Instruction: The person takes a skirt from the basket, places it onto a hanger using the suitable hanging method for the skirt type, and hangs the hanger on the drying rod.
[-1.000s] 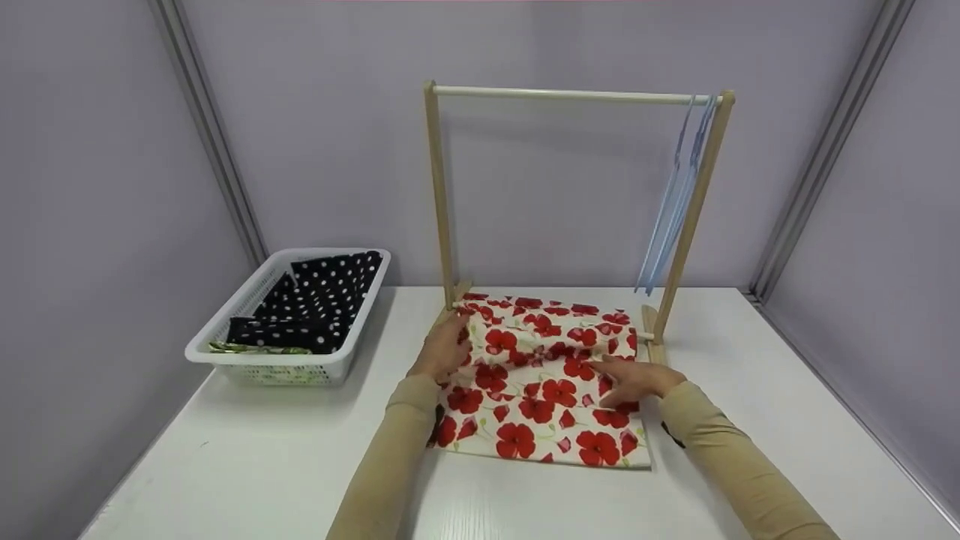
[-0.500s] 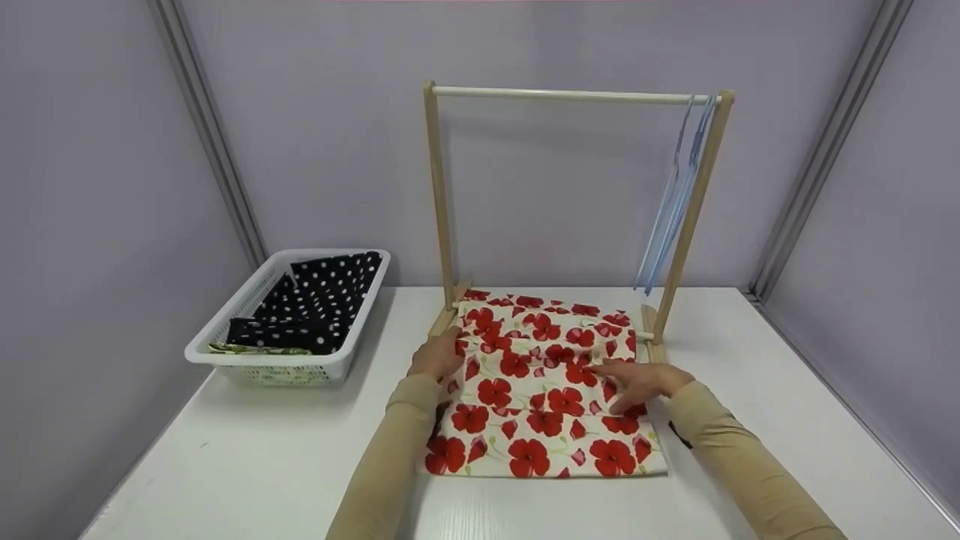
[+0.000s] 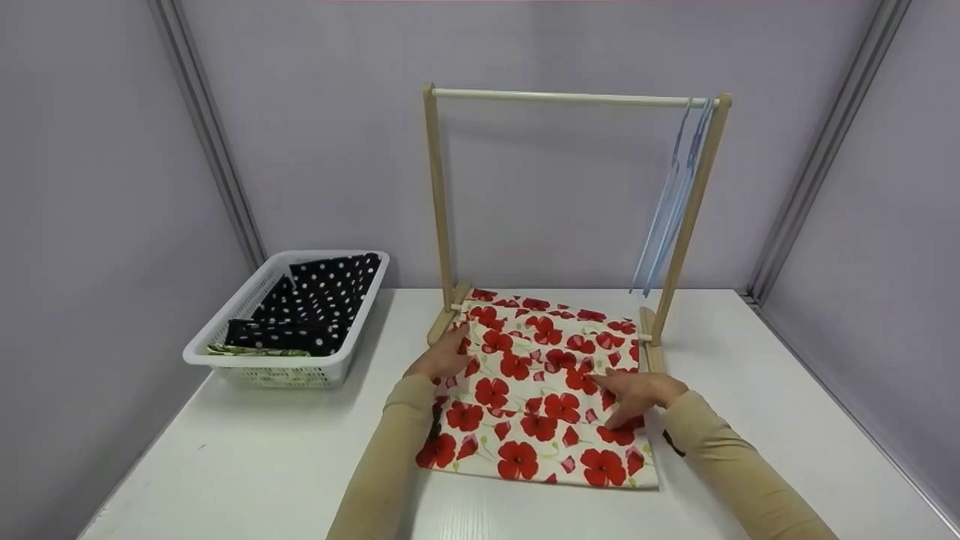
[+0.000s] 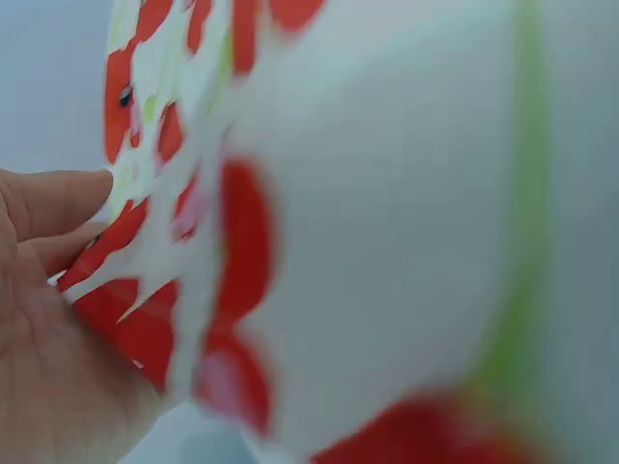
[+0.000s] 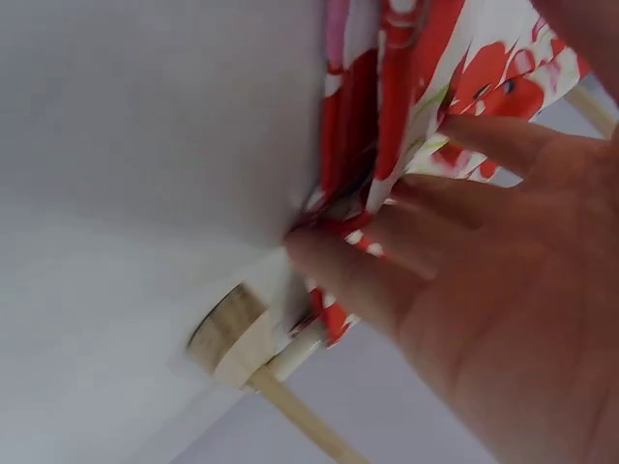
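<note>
Poppy-print cloth [image 3: 529, 397] lies smoother now
Near edge slid closer on the white table [image 3: 262, 465]; right hand [image 3: 636, 393] just touches the cloth, fingers straight. Can't tell if left hand [image 3: 441, 355] is pinching.

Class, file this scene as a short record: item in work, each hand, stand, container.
Item: white red-flowered fabric spread on a white table
Left hand: touching the fabric's left edge
Right hand: touching its right side
Stand: light wooden rack, thin blue hangers at its right end
Container: white perforated plastic basket, holding black fabric with white dots
</note>
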Demonstrator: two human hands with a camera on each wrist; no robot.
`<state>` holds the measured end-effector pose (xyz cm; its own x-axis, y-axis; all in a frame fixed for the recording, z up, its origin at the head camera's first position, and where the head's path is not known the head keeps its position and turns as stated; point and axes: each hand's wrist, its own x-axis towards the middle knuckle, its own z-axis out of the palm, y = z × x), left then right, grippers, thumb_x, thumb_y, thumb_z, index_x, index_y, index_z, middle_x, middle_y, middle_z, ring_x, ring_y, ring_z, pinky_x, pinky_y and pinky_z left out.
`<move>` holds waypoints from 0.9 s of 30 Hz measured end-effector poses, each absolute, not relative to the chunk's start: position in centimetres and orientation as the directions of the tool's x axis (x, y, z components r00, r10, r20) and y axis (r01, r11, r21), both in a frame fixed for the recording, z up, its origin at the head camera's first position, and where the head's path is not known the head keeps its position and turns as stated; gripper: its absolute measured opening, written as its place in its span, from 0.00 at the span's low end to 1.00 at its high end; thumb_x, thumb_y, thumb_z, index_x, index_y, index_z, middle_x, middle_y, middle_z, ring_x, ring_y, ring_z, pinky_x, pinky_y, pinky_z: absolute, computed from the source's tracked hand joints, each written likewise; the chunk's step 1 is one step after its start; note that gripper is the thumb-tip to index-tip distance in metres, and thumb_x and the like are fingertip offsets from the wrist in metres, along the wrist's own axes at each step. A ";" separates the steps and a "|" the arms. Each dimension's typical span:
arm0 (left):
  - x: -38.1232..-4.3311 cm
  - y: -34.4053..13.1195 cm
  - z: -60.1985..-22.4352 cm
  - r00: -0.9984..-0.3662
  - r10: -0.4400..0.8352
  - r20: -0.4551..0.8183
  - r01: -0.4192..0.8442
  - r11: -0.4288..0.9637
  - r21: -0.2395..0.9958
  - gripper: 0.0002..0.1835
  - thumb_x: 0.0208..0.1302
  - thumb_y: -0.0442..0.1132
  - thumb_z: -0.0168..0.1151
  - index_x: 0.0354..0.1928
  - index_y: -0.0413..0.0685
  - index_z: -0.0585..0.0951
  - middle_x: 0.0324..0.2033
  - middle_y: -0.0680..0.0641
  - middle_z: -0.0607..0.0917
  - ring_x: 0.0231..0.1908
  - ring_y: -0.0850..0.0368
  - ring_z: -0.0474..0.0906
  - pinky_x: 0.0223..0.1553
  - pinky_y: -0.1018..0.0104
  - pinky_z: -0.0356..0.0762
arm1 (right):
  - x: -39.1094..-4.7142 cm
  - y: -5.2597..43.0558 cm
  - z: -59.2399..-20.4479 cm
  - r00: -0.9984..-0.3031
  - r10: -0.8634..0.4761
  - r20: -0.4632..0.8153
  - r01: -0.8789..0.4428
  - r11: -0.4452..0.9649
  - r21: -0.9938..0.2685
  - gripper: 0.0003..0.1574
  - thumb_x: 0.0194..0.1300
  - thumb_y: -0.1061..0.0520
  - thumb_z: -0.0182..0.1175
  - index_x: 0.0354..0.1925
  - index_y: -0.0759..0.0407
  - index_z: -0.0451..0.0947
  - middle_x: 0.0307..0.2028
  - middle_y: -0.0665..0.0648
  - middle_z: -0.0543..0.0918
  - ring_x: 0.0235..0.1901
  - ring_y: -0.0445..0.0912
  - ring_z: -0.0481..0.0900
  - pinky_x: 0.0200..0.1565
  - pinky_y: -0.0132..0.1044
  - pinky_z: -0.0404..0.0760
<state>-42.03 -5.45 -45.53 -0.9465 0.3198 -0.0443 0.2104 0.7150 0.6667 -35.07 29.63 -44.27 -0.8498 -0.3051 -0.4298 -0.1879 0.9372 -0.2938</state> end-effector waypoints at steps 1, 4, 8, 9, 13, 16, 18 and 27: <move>-41.9 -5.3 -45.6 -0.951 0.306 -0.054 0.198 0.732 0.652 0.36 0.70 0.41 0.55 0.77 0.50 0.54 0.75 0.38 0.55 0.73 0.39 0.54 0.71 0.40 0.57 | -34.9 29.4 -44.3 -0.852 -0.299 -0.431 -0.185 0.940 -0.287 0.58 0.58 0.42 0.69 0.77 0.53 0.51 0.76 0.68 0.51 0.74 0.65 0.48 0.70 0.67 0.52; -41.4 -5.1 -45.5 -0.970 0.223 -0.096 0.125 0.796 0.592 0.39 0.69 0.48 0.58 0.77 0.56 0.53 0.76 0.37 0.49 0.71 0.31 0.54 0.67 0.34 0.59 | -34.4 28.9 -44.3 -0.855 -0.275 -0.439 -0.160 0.946 -0.281 0.58 0.59 0.42 0.68 0.77 0.55 0.50 0.75 0.69 0.52 0.75 0.65 0.48 0.70 0.66 0.52; -40.6 -5.0 -45.0 -0.980 0.182 -0.077 0.123 0.867 0.483 0.37 0.69 0.51 0.58 0.76 0.54 0.57 0.76 0.36 0.48 0.71 0.27 0.52 0.65 0.29 0.57 | -34.2 28.7 -44.1 -0.854 -0.274 -0.443 -0.156 0.946 -0.285 0.57 0.60 0.43 0.68 0.76 0.57 0.50 0.74 0.71 0.52 0.75 0.65 0.47 0.70 0.66 0.50; -40.4 -5.0 -44.8 -0.979 0.194 -0.067 0.142 0.878 0.457 0.35 0.70 0.50 0.57 0.75 0.53 0.59 0.76 0.36 0.49 0.71 0.28 0.51 0.66 0.29 0.55 | -34.2 28.7 -44.1 -0.853 -0.274 -0.444 -0.154 0.945 -0.287 0.57 0.60 0.43 0.68 0.76 0.57 0.50 0.75 0.70 0.52 0.75 0.65 0.47 0.71 0.66 0.50; -39.7 -5.3 -44.4 -0.958 0.281 -0.060 0.242 0.901 0.359 0.27 0.69 0.47 0.58 0.68 0.49 0.70 0.74 0.37 0.57 0.74 0.33 0.49 0.69 0.31 0.49 | -34.4 28.6 -44.1 -0.857 -0.255 -0.448 -0.129 0.948 -0.291 0.58 0.59 0.42 0.68 0.77 0.56 0.50 0.74 0.70 0.52 0.74 0.65 0.48 0.70 0.67 0.50; -39.1 -5.4 -44.4 -0.938 0.330 -0.105 0.282 0.904 0.322 0.22 0.64 0.45 0.63 0.59 0.49 0.78 0.71 0.37 0.64 0.73 0.34 0.52 0.70 0.31 0.46 | -34.8 28.6 -44.2 -0.870 -0.244 -0.428 -0.126 0.950 -0.285 0.58 0.59 0.41 0.68 0.76 0.59 0.51 0.74 0.72 0.54 0.74 0.66 0.50 0.70 0.66 0.52; -38.8 -5.5 -44.5 -0.931 0.339 -0.132 0.287 0.907 0.309 0.20 0.61 0.44 0.66 0.54 0.49 0.80 0.68 0.39 0.69 0.72 0.35 0.54 0.70 0.32 0.45 | -35.1 28.7 -44.3 -0.878 -0.249 -0.409 -0.139 0.950 -0.281 0.57 0.60 0.40 0.67 0.75 0.61 0.52 0.73 0.72 0.54 0.74 0.66 0.49 0.71 0.65 0.52; -38.2 -6.1 -44.7 -0.922 0.329 -0.204 0.247 0.906 0.342 0.26 0.65 0.43 0.63 0.65 0.50 0.74 0.63 0.44 0.77 0.68 0.44 0.66 0.73 0.37 0.47 | -35.0 27.9 -44.6 -0.869 -0.274 -0.413 -0.176 0.950 -0.259 0.59 0.60 0.34 0.64 0.76 0.59 0.50 0.74 0.73 0.51 0.75 0.66 0.44 0.71 0.65 0.48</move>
<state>-38.24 -6.11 -44.67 -0.9222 0.3288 -0.2037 0.2475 0.9064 0.3425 -34.98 27.93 -44.65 -0.8688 -0.2735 -0.4128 -0.1759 0.9497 -0.2590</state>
